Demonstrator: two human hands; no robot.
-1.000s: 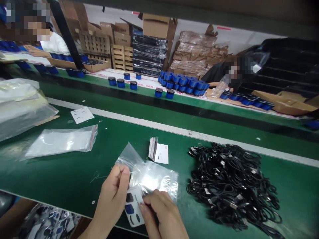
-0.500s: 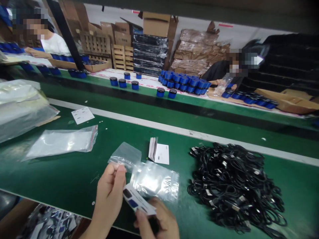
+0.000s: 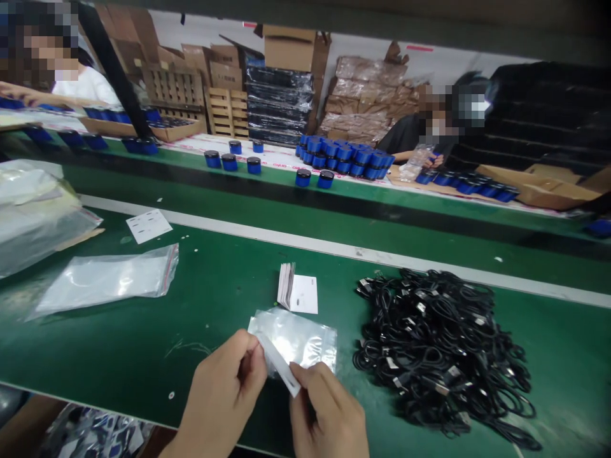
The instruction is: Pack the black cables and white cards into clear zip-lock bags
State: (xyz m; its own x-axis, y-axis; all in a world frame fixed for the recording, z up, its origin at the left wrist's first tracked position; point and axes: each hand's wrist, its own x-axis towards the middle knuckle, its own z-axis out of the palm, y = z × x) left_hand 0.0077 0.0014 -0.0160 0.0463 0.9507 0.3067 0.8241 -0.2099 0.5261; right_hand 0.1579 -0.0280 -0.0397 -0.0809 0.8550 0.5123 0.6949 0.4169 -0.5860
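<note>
My left hand [image 3: 229,381] is closed, its fingertips pinching the upper left end of a narrow white folded paper leaflet [image 3: 277,362], seen nearly edge-on. The lower right end of the leaflet lies between the thumb and fingers of my right hand [image 3: 329,407], also closed. Whether a clear bag is around the leaflet, I cannot tell. Just behind it, clear plastic bags [image 3: 305,337] lie flat on the green table. Beyond them, a small batch of white leaflets [image 3: 286,286] stands on edge against a flat white card [image 3: 305,294].
A heap of black USB cables [image 3: 439,356] lies to the right. At left are a clear zip bag [image 3: 109,277], a printed card [image 3: 149,226] and larger plastic bags [image 3: 33,210]. Blue black-lidded jars [image 3: 344,156] stand across the line, where two people work.
The leaflet has turned from its printed face to edge-on, and both hands now hold it. The small clear bag that was raised in my left hand no longer shows distinctly.
</note>
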